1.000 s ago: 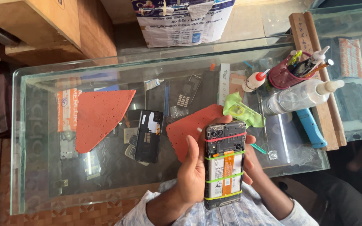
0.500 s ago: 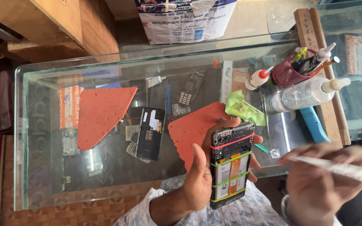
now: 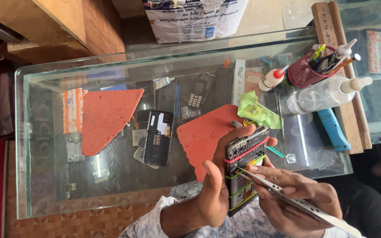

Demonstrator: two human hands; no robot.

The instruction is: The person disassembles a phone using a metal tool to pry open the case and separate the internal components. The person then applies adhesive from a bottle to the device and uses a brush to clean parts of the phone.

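Glass counter glossy, clear; orange mats rough, pitted, matt; tweezers shiny metal; bottle clear plastic.

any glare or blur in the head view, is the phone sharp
Head view: soft daylight, pale reflections on the glass counter; the opened phone in the left hand is sharp; the tweezers in the right hand blur slightly toward the lower corner.

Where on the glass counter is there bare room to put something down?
Free patches: the near-left glass counter below the left orange mat, and the gap between black phone part and right orange mat. Crowded around the pink basket and bottles.
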